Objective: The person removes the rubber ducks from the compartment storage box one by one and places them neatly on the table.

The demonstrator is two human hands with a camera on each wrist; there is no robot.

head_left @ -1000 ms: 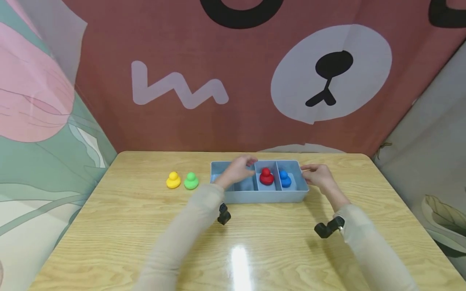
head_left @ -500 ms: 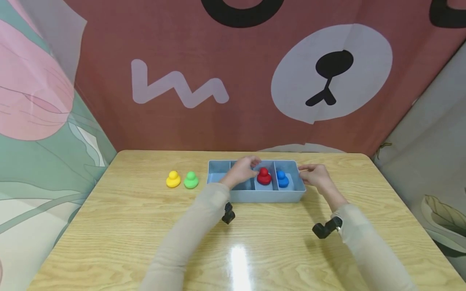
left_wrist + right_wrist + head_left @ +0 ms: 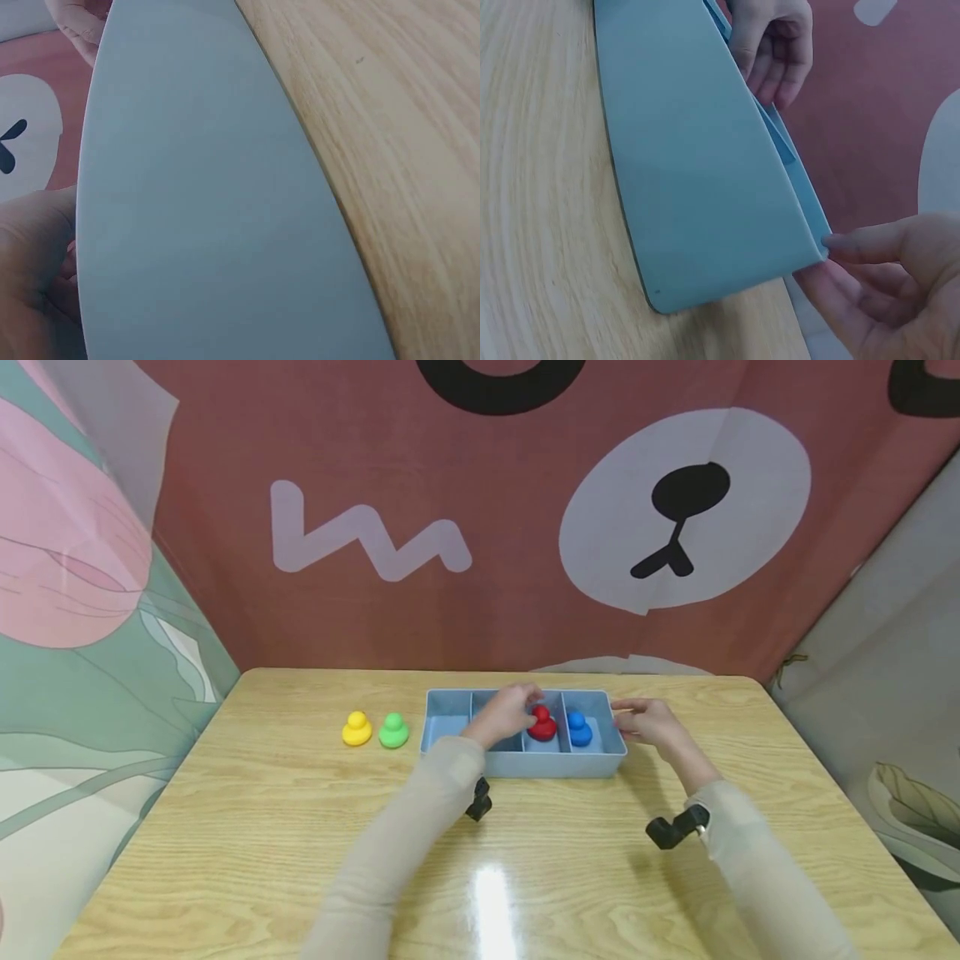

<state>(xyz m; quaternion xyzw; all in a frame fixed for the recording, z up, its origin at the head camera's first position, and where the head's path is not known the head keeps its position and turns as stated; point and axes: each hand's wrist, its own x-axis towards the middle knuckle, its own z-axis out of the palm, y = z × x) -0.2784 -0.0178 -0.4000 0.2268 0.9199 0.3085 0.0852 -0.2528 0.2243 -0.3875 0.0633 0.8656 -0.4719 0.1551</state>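
Observation:
A light blue tray (image 3: 525,765) with several compartments sits at the far middle of the wooden table (image 3: 285,827). A red duck (image 3: 545,727) and a blue duck (image 3: 577,730) stand in neighbouring compartments. My left hand (image 3: 510,712) reaches into the tray, and its curled fingers close around the red duck. The right wrist view shows that left hand (image 3: 776,41) dipping over the rim. My right hand (image 3: 647,720) rests against the tray's right end, its fingers (image 3: 855,296) touching the outer corner of the tray wall (image 3: 697,165). The left wrist view is mostly tray wall (image 3: 210,225).
A yellow duck (image 3: 357,730) and a green duck (image 3: 393,732) stand side by side on the table, left of the tray. Printed fabric walls close in the back and left. The right table edge lies beyond my right hand.
The tray has slid slightly left. My left hand has moved right inside it, from beside the red duck to around it. My right hand stays at the tray's end.

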